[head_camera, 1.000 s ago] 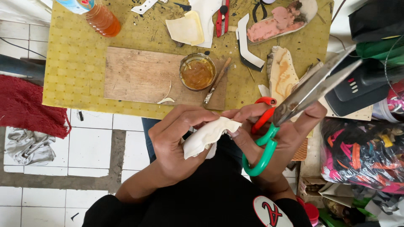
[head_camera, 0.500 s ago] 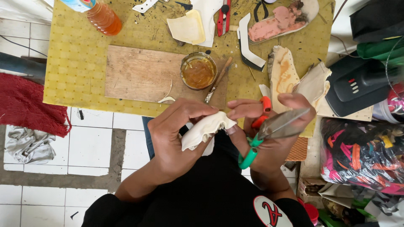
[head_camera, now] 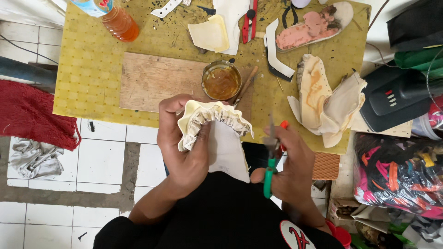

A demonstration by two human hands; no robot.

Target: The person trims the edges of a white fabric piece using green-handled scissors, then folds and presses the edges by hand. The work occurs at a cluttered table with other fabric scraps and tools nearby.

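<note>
My left hand (head_camera: 182, 143) grips a cream-white shoe upper (head_camera: 217, 133) with a puckered, glued edge turned up towards me. My right hand (head_camera: 288, 168) holds a pair of scissors (head_camera: 271, 159) with green and red handles, blades pointing up and closed, just right of the shoe piece. The scissors stand a little apart from the puckered edge. Both hands hover above my lap at the near edge of the yellow work table (head_camera: 87, 83).
On the table lie a wooden board (head_camera: 157, 80), a tin of amber glue (head_camera: 221, 80) with a brush (head_camera: 244, 86), another cream shoe upper (head_camera: 325, 103), a pink-topped sole (head_camera: 314, 25), red cutters (head_camera: 249, 20) and an orange bottle (head_camera: 120, 20). A red cloth (head_camera: 30, 113) lies left, bags right.
My left hand has turned the shoe piece so its puckered edge faces up. My right hand has swung the scissors from pointing far right to upright, blades closed.
</note>
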